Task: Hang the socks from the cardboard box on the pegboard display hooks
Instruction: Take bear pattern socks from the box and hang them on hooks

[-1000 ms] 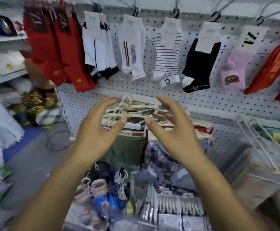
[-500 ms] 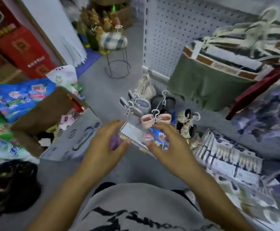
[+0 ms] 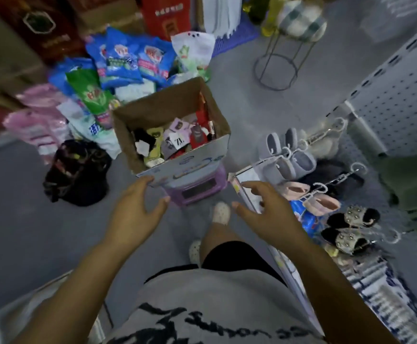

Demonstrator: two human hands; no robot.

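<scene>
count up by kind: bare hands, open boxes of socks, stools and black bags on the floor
bare hands: 2, left hand and right hand, both open and empty
open brown cardboard box of socks: 1
stools: 2, purple plastic stool and wire-legged stool with checked cushion
crumpled black bag: 1
total: 6

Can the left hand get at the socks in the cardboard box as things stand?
Probably yes. The left hand is open and empty at the cardboard box near wall; the top is open, the socks lie uncovered inside, and nothing sits between. It must only go over the rim.
</scene>
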